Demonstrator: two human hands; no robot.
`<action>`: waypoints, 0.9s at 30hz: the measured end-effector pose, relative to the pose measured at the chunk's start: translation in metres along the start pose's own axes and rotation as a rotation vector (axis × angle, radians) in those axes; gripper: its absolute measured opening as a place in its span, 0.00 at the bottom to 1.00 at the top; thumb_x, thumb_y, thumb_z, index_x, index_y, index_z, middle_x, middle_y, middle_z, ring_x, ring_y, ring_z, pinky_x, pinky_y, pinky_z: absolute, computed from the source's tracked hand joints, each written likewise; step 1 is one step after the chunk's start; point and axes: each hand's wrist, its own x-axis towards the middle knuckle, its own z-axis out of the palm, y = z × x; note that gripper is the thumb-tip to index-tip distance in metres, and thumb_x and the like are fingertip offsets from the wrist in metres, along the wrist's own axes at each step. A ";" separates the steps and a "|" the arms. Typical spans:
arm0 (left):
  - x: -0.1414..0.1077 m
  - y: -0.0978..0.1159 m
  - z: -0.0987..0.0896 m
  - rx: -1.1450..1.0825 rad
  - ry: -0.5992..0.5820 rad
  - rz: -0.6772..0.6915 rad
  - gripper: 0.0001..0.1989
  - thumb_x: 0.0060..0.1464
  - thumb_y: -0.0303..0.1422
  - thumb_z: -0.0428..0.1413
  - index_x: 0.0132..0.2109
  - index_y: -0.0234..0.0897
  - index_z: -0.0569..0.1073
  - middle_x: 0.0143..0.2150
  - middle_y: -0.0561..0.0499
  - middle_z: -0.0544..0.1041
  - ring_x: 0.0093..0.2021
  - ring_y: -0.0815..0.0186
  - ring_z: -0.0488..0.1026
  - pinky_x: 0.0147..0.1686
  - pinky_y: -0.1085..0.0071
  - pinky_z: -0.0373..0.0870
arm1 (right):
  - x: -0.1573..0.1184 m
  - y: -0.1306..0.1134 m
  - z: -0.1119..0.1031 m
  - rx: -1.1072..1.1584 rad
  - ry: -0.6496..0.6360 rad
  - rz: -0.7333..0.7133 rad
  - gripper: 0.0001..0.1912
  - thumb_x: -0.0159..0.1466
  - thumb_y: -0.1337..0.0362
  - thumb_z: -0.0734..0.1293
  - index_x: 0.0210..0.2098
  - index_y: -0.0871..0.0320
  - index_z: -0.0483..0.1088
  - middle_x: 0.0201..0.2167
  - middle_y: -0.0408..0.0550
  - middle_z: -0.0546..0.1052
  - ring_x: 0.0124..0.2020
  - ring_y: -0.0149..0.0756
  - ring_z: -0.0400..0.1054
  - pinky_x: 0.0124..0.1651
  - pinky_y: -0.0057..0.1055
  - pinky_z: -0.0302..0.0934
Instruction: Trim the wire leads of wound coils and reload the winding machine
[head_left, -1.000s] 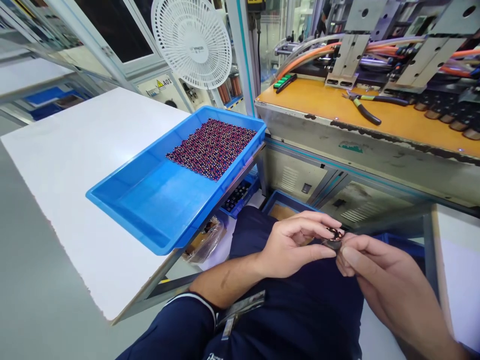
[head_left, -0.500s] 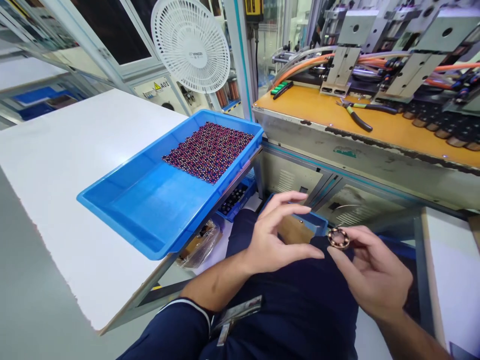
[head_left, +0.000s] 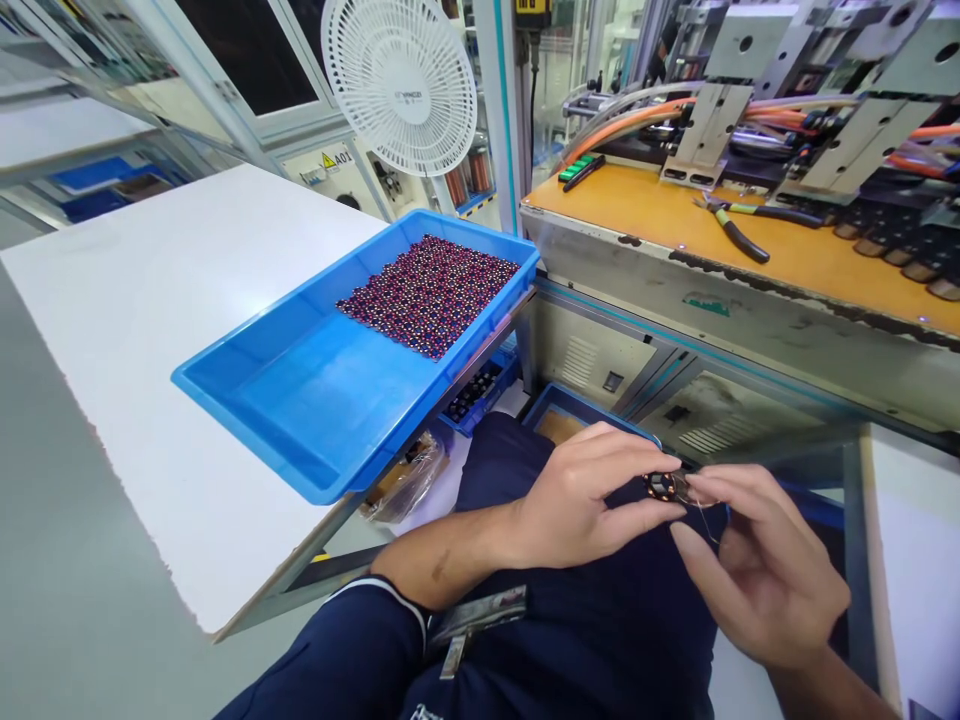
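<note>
A small dark round part with copper-coloured spots point(head_left: 661, 486) is held above my lap. The fingertips and thumb of my left hand point(head_left: 592, 495) are around it from the left. My right hand point(head_left: 765, 560) is close on its right side, forefinger touching the part's edge and thumb lower and apart from it. A thin wire point(head_left: 706, 522) hangs between the part and my right fingers. To the left, a blue tray point(head_left: 300, 470) holds tightly packed small dark and red parts point(head_left: 439, 290) in its far half.
The blue tray rests on a white table point(head_left: 150, 270). Behind it stands a white fan point(head_left: 405, 90). Pliers point(head_left: 739, 232) lie on the orange bench point(head_left: 630, 205) below machine fixtures. Blue bins point(head_left: 480, 395) sit under the table, and a white surface point(head_left: 919, 530) is at right.
My left hand has moved right and closed onto the part, which was in my right hand's fingers. The part has turned, and my right thumb has come off it. The view has shifted slightly.
</note>
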 end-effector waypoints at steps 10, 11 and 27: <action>-0.004 0.004 -0.001 -0.159 -0.009 -0.091 0.10 0.55 0.28 0.62 0.45 0.29 0.78 0.46 0.37 0.81 0.45 0.63 0.80 0.43 0.70 0.80 | -0.002 -0.010 0.006 0.118 0.172 0.308 0.06 0.64 0.75 0.69 0.35 0.58 0.73 0.31 0.45 0.72 0.32 0.32 0.68 0.33 0.29 0.61; -0.005 0.003 -0.001 -0.233 -0.003 -0.135 0.10 0.54 0.27 0.63 0.45 0.29 0.78 0.46 0.37 0.81 0.43 0.64 0.80 0.41 0.72 0.80 | -0.003 -0.009 0.005 0.169 0.175 0.397 0.06 0.65 0.73 0.69 0.33 0.58 0.73 0.31 0.45 0.72 0.32 0.31 0.68 0.33 0.29 0.61; -0.003 0.001 0.000 -0.258 0.037 -0.044 0.07 0.53 0.24 0.63 0.41 0.30 0.78 0.45 0.38 0.81 0.45 0.62 0.81 0.44 0.69 0.80 | 0.003 -0.005 0.009 0.509 0.226 0.635 0.11 0.66 0.65 0.70 0.26 0.58 0.73 0.24 0.44 0.70 0.29 0.31 0.64 0.33 0.27 0.59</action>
